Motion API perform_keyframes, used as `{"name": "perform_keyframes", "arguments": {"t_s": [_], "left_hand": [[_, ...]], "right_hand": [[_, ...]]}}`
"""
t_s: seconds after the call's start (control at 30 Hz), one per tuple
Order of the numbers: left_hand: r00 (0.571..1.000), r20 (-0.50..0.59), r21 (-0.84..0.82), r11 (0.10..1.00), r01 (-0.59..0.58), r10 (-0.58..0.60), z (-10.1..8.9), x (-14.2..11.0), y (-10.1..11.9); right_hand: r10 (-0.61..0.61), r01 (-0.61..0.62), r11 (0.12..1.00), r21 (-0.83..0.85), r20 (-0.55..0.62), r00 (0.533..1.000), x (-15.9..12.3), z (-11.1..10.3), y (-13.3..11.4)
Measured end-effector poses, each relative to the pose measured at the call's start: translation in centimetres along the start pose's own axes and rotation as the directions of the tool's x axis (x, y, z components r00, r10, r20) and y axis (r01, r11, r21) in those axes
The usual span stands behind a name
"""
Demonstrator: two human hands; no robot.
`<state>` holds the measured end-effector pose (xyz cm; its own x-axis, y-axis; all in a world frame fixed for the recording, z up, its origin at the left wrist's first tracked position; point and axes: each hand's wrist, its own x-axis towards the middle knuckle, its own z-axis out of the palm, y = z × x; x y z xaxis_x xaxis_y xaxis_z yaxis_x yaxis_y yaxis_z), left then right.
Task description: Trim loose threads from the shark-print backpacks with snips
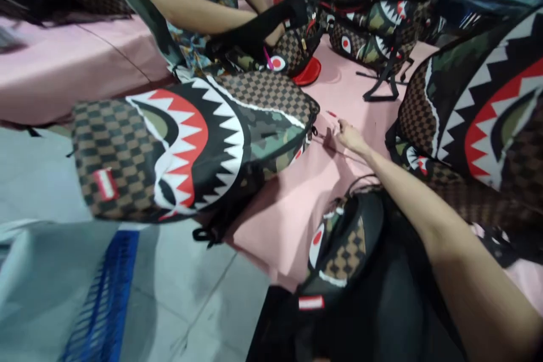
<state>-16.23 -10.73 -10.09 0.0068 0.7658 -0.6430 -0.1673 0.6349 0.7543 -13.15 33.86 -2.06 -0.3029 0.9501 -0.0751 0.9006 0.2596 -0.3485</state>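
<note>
My right hand [350, 137] reaches far over the pink-covered table, its fingers drawn together and blurred. A small red tip [331, 114] shows by the fingertips; whether it is held I cannot tell. Just left of the hand is the end of a checkered, camouflage shark-mouth backpack [220, 141], which lies across the table edge and juts over the floor. Beneath my forearm, a black bag [373, 226] with a checkered patch, an eye print and a red label [311, 302] rests at the near edge. My left hand is out of view.
Across the table [280, 226], a co-worker's arms [203, 11] work on another checkered bag [292, 48], with a thin pink item by one hand. Stacked shark bags [373, 17] stand behind. A large shark backpack [475, 107] fills the right side. A blue crate [102, 300] is low left.
</note>
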Motion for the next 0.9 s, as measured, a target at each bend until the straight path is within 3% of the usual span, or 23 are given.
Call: {"name": "perform_keyframes", "arguments": {"t_s": [0.07,0.13,0.17,0.2,0.23,0.3,0.33,0.37,0.47,0.53,0.6,0.67,0.73,0.8,0.9], "left_hand": [[0.996,0.085,0.035,0.999,0.009,-0.012,0.5,-5.2,-0.5],[0.994,0.085,0.126,0.989,-0.076,0.065,0.2,-8.7,-0.6],[0.988,0.016,0.191,0.970,-0.151,0.151,-0.3,-9.7,-0.6],[0.962,-0.096,0.265,0.938,-0.223,0.256,-0.9,-10.1,-0.5],[0.903,-0.231,0.336,0.901,-0.275,0.362,-1.6,-10.1,-0.3],[0.743,-0.440,0.437,0.843,-0.314,0.504,-2.9,-9.1,0.2],[0.706,-0.478,0.451,0.836,-0.313,0.523,-3.5,-8.5,0.7],[0.733,-0.462,0.433,0.848,-0.306,0.500,-3.8,-8.0,1.2],[0.891,-0.304,0.334,0.913,-0.233,0.339,-3.0,-8.9,2.2],[0.912,-0.221,0.327,0.908,-0.263,0.344,-0.2,-11.1,1.9],[0.878,-0.107,0.394,0.831,-0.394,0.467,3.9,-13.5,0.5],[0.817,0.106,0.534,0.661,-0.527,0.566,8.5,-14.8,-1.7],[0.798,0.261,0.703,0.459,-0.543,0.543,11.9,-14.6,-3.9],[0.782,0.321,0.798,0.292,-0.528,0.535,13.4,-13.8,-5.6],[0.743,0.351,0.832,0.175,-0.527,0.570,12.2,-13.5,-7.0]], "right_hand": [[0.000,0.000,0.930,0.367,0.000,1.000,-5.9,-3.6,0.4],[0.015,-0.005,0.702,0.712,-0.008,1.000,-13.2,-8.0,0.9],[0.015,0.005,0.599,0.801,-0.017,1.000,-17.3,-10.2,1.1],[0.030,0.006,0.532,0.847,-0.026,0.999,-21.5,-12.2,1.4],[0.038,0.023,0.500,0.866,-0.048,0.998,-25.6,-13.9,1.7],[0.031,0.137,0.489,0.861,-0.175,0.984,-33.4,-16.0,2.3],[0.063,0.202,0.500,0.842,-0.268,0.961,-36.7,-16.4,2.7],[0.102,0.255,0.510,0.822,-0.352,0.931,-39.6,-16.5,3.0],[0.257,0.328,0.487,0.809,-0.492,0.832,-46.0,-15.9,3.9],[0.309,0.319,0.412,0.854,-0.460,0.832,-48.8,-15.4,4.1],[0.320,0.279,0.296,0.913,-0.371,0.872,-50.8,-14.6,3.8],[0.316,0.232,0.202,0.951,-0.288,0.904,-51.8,-13.0,2.8],[0.290,0.177,0.163,0.971,-0.219,0.932,-51.9,-10.2,1.4],[0.245,0.087,0.159,0.983,-0.124,0.962,-51.4,-6.5,0.2],[0.226,-0.025,0.169,0.985,-0.014,0.974,-50.3,-0.6,-0.7]]}}
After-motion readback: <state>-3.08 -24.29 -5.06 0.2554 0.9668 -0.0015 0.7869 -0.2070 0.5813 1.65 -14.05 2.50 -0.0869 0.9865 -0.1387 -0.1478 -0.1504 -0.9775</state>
